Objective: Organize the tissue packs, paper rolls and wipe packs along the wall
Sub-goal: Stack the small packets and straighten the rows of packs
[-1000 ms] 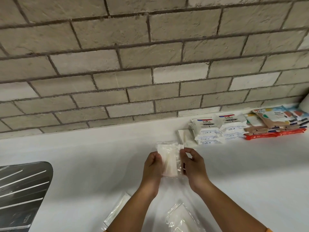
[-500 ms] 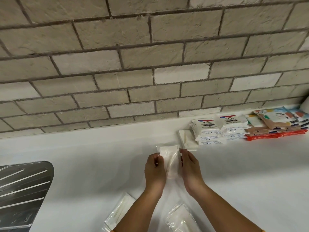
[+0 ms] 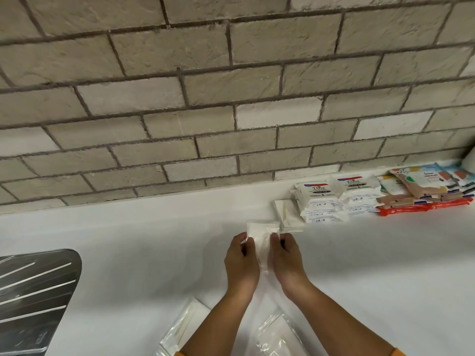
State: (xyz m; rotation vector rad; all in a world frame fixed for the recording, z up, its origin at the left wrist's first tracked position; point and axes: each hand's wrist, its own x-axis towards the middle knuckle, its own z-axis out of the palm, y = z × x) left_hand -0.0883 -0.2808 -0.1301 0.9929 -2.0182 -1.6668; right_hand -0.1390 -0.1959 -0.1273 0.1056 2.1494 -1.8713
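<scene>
A small clear-wrapped white tissue pack [image 3: 261,233] is held over the white counter between both hands. My left hand [image 3: 241,263] pinches its left edge and my right hand [image 3: 288,260] pinches its right edge. A like pack [image 3: 288,214] lies flat just beyond it to the right, next to two stacks of white Dove wipe packs [image 3: 334,201] by the brick wall. Colourful wipe packs [image 3: 424,191] are stacked further right. Two more clear tissue packs lie near me, one at my left forearm [image 3: 185,327] and one between my forearms [image 3: 277,335].
A steel sink drainboard [image 3: 33,299] sits at the left edge of the counter [image 3: 128,240]. The brick wall [image 3: 231,98] runs along the back. A white rounded object [image 3: 470,160] shows at the far right edge.
Both hands have carried the tissue pack a little away from me and to the right, nearer the flat pack by the Dove stacks. The pack now looks narrower between the fingers.
</scene>
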